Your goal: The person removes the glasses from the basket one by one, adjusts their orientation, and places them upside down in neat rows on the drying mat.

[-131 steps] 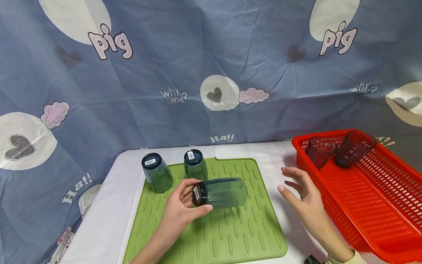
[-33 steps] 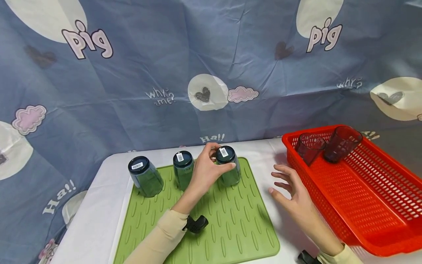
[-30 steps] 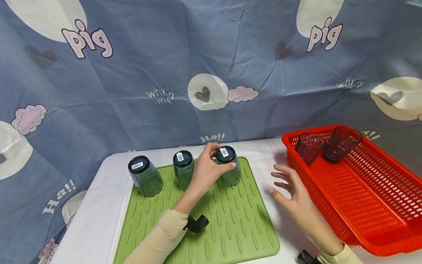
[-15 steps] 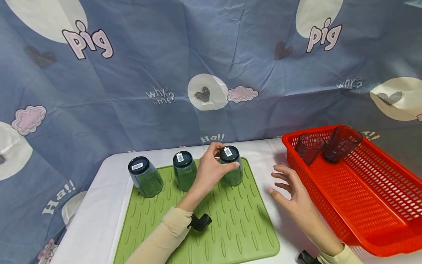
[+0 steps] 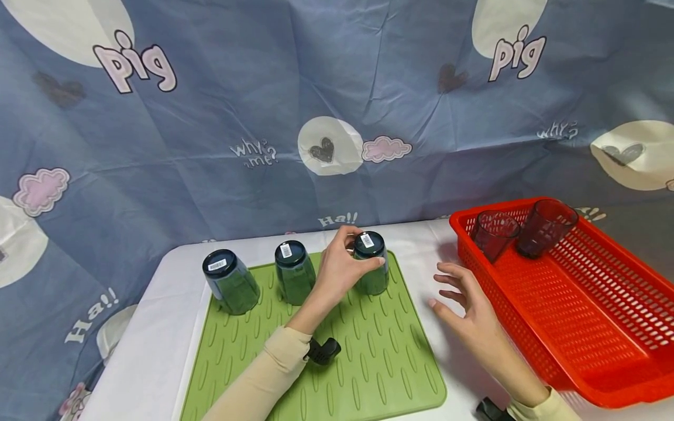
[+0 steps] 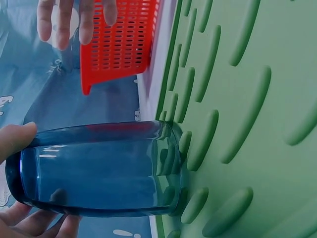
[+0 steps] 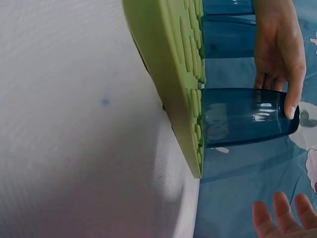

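My left hand (image 5: 342, 270) grips a blue-green drinking glass (image 5: 372, 279) near its base, thumb on the near side and fingers behind. The glass stands upside down at the back right of the green ridged mat (image 5: 379, 356), its rim down at the mat in the left wrist view (image 6: 104, 168). Two matching glasses stand inverted to its left, a middle glass (image 5: 295, 278) and a left glass (image 5: 234, 286). My right hand (image 5: 468, 307) hovers between the mat and the red basket, fingers loosely bent and holding nothing.
A red plastic basket (image 5: 532, 327) with perforated walls stands on the right. Inside, at its back end, a shorter glass (image 5: 495, 237) and a taller glass (image 5: 544, 231) lean. A white cloth (image 5: 152, 327) covers the table, and a printed blue curtain (image 5: 237, 117) hangs behind.
Over four seconds ago the glass lay sideways in my left hand above the mat; now it stands inverted at the back right. Lately it has shifted slightly right. My right hand stays put.
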The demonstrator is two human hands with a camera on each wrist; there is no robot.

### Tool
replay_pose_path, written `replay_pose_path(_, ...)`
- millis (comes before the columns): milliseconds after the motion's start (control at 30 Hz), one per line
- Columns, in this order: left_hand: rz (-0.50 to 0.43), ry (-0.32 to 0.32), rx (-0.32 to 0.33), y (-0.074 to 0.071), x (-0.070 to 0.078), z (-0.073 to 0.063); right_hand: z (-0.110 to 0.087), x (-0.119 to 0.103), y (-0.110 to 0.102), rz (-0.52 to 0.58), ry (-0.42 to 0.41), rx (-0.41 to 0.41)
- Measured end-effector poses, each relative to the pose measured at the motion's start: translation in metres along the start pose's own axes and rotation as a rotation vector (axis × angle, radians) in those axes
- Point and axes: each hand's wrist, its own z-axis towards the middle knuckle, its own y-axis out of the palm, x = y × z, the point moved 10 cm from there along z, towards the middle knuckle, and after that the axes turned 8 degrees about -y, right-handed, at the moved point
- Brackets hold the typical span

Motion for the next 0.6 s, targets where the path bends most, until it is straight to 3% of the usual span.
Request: replay_pose_path(600,-0.007,0.024,-0.041,0.0086,-0.001,0.0003,-0.0012,0.0013,0.0018,-0.022,0.004,-0.012)
